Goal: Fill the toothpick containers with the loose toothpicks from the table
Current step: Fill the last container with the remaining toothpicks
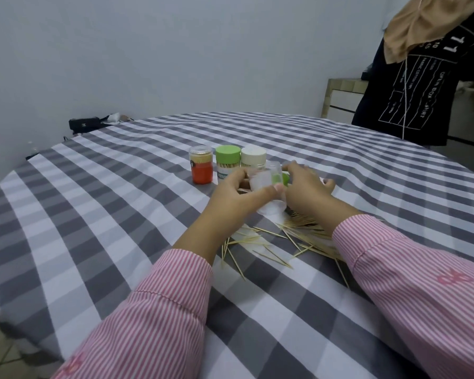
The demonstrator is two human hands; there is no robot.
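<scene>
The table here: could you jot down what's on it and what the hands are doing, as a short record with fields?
surface: table under a grey-and-white checked cloth
standing jars: orange jar, green-lid jar, white-lid jar, in a row, lids on
held: clear jar, tilted, looks empty
left hand: grips the clear jar
right hand: fingers at the jar's green lid
loose toothpicks: scattered near the wrists
background: person in dark shirt; black pouch

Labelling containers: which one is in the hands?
The clear container, held between both hands and tilted. The orange, green-lidded and white-lidded ones stand upright behind it.
</scene>
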